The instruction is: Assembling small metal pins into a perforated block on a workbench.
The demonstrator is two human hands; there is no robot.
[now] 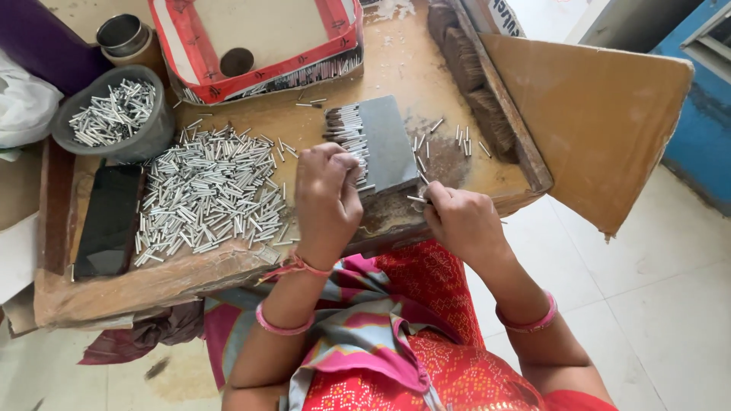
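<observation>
A row of small metal tubes [346,133] is seen lined up along the left edge of a grey block [384,141], which lies near the middle of the wooden board [396,61]. The tubes in the row lie side by side, their long axes running roughly left to right, ends toward the block. The lower end of the row is hidden behind the left hand [327,199], which is closed with fingertips pinched at the row; whether a tube is held there cannot be told. One thin tube [416,199] is gripped in the closed right hand [461,221] at the board's near edge, just beside the block's near right corner; it points left, and most of its length is covered by the fingers.

A loose heap of tubes [209,194] is spread over the left part of the board, pointing every way. A few stray tubes [457,141] lie right of the block. A dark bowl [152,133] with more tubes stands at the far left corner, partly over the edge. A black slab [110,221] lies at the left edge. A red and white box [255,38] is cut off at the top. A brush [480,84] lies along the right edge, its bristles blurred.
</observation>
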